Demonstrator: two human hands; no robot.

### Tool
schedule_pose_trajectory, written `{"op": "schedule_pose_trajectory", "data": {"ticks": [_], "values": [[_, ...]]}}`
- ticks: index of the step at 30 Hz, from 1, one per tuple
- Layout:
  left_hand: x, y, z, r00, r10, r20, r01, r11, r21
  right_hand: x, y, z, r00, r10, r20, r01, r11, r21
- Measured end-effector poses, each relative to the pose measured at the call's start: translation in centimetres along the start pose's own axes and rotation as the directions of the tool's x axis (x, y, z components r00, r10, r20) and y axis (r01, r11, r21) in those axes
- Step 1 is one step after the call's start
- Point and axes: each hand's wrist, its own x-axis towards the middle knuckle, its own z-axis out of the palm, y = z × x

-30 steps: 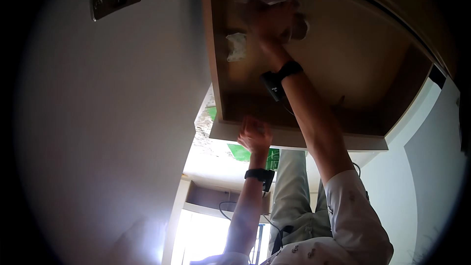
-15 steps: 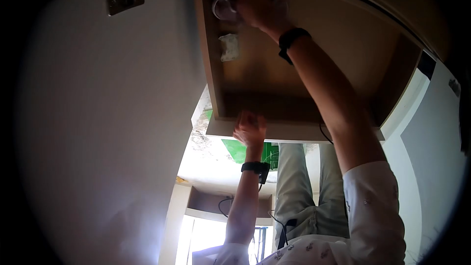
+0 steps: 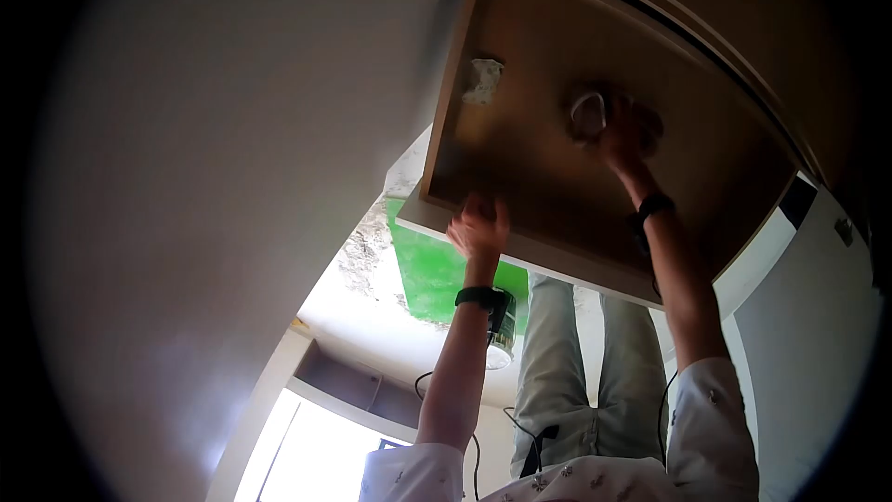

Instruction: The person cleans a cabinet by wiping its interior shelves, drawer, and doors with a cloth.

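Note:
Inside the open wooden cabinet [image 3: 548, 167], my right hand [image 3: 625, 135] presses a crumpled cloth [image 3: 588, 117] with a pale rim against the back panel. The cloth is dim and partly covered by my fingers. At the cabinet's lower front edge, my left hand [image 3: 478, 226] has its fingers curled over the board. Left of the cloth, a whitish rough patch [image 3: 483, 81] shows on the panel. Each wrist has a black band with a small device.
A large pale door [image 3: 214, 177] fills the left side. Another door [image 3: 818, 270] stands at the right. Below are a green sheet [image 3: 427, 265], a round container [image 3: 500, 339] behind my left wrist, thin black cables and a bright window [image 3: 325, 451].
My right hand and the cloth have moved from the cabinet's upper left corner toward its middle. The view has shifted and tilted, showing more of the green sheet. My left hand stays at the edge.

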Motion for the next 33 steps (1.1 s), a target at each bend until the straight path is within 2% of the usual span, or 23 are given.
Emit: {"op": "schedule_pose_trajectory", "data": {"ticks": [2, 3, 5, 6, 7, 8, 9, 10, 12, 14, 15, 17, 18, 19, 21, 22, 24, 26, 27, 28, 29, 31, 33], "values": [[0.0, 0.2, -0.2, 1.0, -0.01, -0.001, 0.01, 1.0, 0.027, -3.7, -3.8, 1.4, 0.989, 0.07, 0.134, -0.091, 0.984, 0.156], [-0.1, 0.2, -0.5, 1.0, -0.007, 0.0, 0.007, 0.998, 0.055, -5.0, -5.1, 2.4, 0.972, -0.009, 0.235, -0.032, 0.984, 0.173], [-0.3, 0.3, -0.7, 1.0, -0.004, -0.029, 0.005, 0.999, 0.038, -7.3, -4.5, 10.0, 0.856, -0.292, 0.426, 0.308, 0.951, 0.032], [0.1, 0.5, -0.6, 0.999, 0.003, -0.045, -0.002, 1.0, 0.013, -7.4, -3.9, 12.8, 0.858, -0.302, 0.415, 0.32, 0.947, 0.028], [0.6, 0.5, -0.5, 0.998, -0.001, -0.057, 0.001, 1.0, 0.009, -7.7, -3.1, 15.2, 0.96, -0.199, 0.199, 0.118, 0.926, 0.359], [0.5, 0.2, -0.5, 1.0, 0.008, -0.027, -0.008, 1.0, -0.004, -7.5, -2.6, 15.0, 0.972, -0.042, 0.23, -0.097, 0.824, 0.558], [-0.3, -0.5, -0.4, 1.0, 0.008, 0.017, -0.008, 1.0, -0.014, -7.3, -2.2, 14.7, 0.96, 0.117, 0.255, -0.27, 0.63, 0.728], [-0.2, 0.3, -0.7, 0.999, -0.029, 0.012, 0.029, 1.0, 0.006, -5.9, -1.7, 11.2, 0.857, 0.213, 0.468, -0.509, 0.486, 0.711], [-0.3, 0.2, -0.7, 1.0, -0.02, 0.018, 0.021, 1.0, -0.011, -5.8, -1.8, 3.2, 0.974, 0.221, -0.055, -0.136, 0.757, 0.639], [0.3, 0.3, -0.5, 1.0, -0.025, 0.009, 0.025, 1.0, -0.005, -4.5, 1.3, 1.0, 0.953, -0.039, -0.299, 0.094, 0.98, 0.173], [0.3, 0.2, -0.4, 1.0, -0.014, -0.012, 0.013, 0.999, -0.05, -4.5, 2.8, 0.8, 0.96, -0.043, -0.277, 0.092, 0.982, 0.164], [-0.3, 0.3, -0.4, 1.0, -0.023, -0.007, 0.023, 0.996, -0.089, -5.1, 5.0, 0.8, 0.951, -0.198, -0.237, 0.16, 0.972, -0.172], [-0.3, 0.3, -0.4, 1.0, -0.027, -0.015, 0.026, 0.997, -0.071, -5.3, 5.1, 1.6, 0.957, -0.19, -0.218, 0.153, 0.973, -0.174], [0.0, 0.0, -0.1, 0.999, -0.024, -0.03, 0.022, 0.998, -0.054, -4.9, 4.9, 3.2, 0.999, -0.041, -0.025, 0.033, 0.967, -0.251], [0.3, -0.2, 0.0, 0.999, 0.005, -0.04, -0.007, 0.999, -0.044, -4.2, 3.8, 6.0, 0.979, 0.127, 0.159, -0.065, 0.934, -0.351], [0.3, -0.5, 0.2, 0.999, 0.014, -0.043, -0.015, 1.0, -0.002, -5.0, 3.0, 7.9, 0.996, -0.05, 0.078, 0.071, 0.949, -0.307], [-0.1, -0.6, 0.3, 1.0, 0.004, -0.011, -0.003, 0.998, 0.061, -7.5, 0.8, 11.6, 0.922, -0.375, -0.1, 0.34, 0.904, -0.258], [0.0, -0.2, 0.3, 0.999, 0.015, -0.035, -0.014, 1.0, 0.024, -7.0, -2.5, 13.5, 0.698, -0.648, -0.305, 0.585, 0.762, -0.28], [0.2, 0.0, 0.4, 0.997, 0.018, -0.075, -0.018, 1.0, 0.001, -6.6, -6.3, 12.3, 0.902, -0.43, -0.032, 0.431, 0.9, 0.058], [0.1, 0.0, 0.4, 0.996, 0.024, -0.086, -0.025, 1.0, -0.01, -6.1, -10.3, 10.6, 0.923, -0.22, 0.315, 0.118, 0.943, 0.311], [0.0, -0.1, 0.8, 0.989, 0.035, -0.143, -0.043, 0.998, -0.052, -4.7, -11.9, 10.1, 0.894, -0.233, 0.384, 0.112, 0.943, 0.312], [-0.3, -1.9, 2.1, 0.992, 0.08, -0.101, -0.064, 0.987, 0.15, -3.2, -13.4, 11.2, 0.858, -0.202, 0.472, -0.016, 0.908, 0.419], [-0.3, -0.8, 1.2, 0.999, 0.021, -0.032, -0.018, 0.995, 0.101, -6.5, -14.1, 8.0, 0.986, -0.17, 0.005, 0.156, 0.915, 0.373]]}}
